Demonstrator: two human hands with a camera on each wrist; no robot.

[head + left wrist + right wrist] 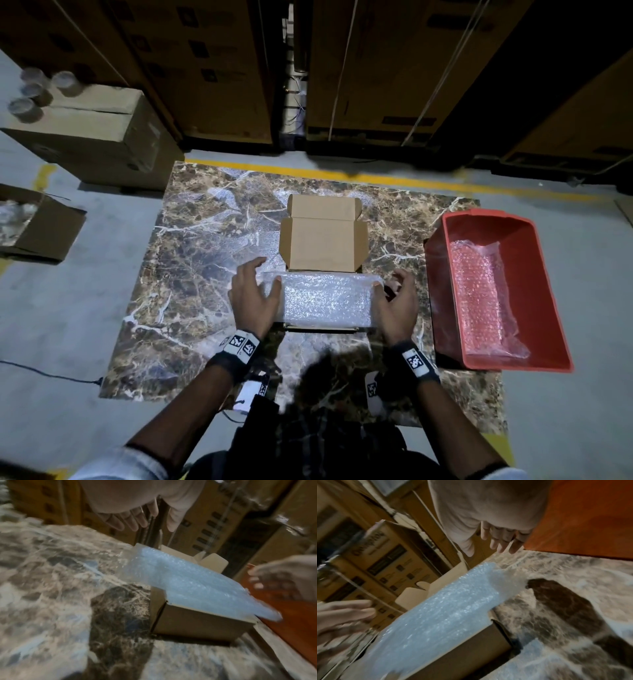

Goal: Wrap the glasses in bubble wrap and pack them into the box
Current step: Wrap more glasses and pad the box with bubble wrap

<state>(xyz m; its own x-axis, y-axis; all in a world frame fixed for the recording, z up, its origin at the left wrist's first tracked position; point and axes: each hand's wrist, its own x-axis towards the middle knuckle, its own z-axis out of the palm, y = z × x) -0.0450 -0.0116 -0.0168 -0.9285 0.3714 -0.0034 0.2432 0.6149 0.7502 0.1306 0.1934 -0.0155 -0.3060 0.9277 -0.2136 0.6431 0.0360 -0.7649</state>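
Near the middle of the marble slab sits the small cardboard box, its lid flap standing open toward the slab's far edge. Across the box's open top lies a sheet of bubble wrap, overhanging both the left and right walls; whether any glasses are under it cannot be told. The left hand is at the sheet's left end with fingers spread and nearly straight, its thumb lying on the wrap; the left wrist view shows the fingers extended with nothing in them. The right hand is at the sheet's right end, fingers loosely bent, thumb against the wrap's edge; the right wrist view shows its fingers relaxed above the sheet and not closed on anything. Just off the slab's right edge stands a red plastic bin with more bubble wrap lying inside. Off the far left corner, several clear glasses stand on a closed carton, blurred. Another open carton lies on the floor to the left
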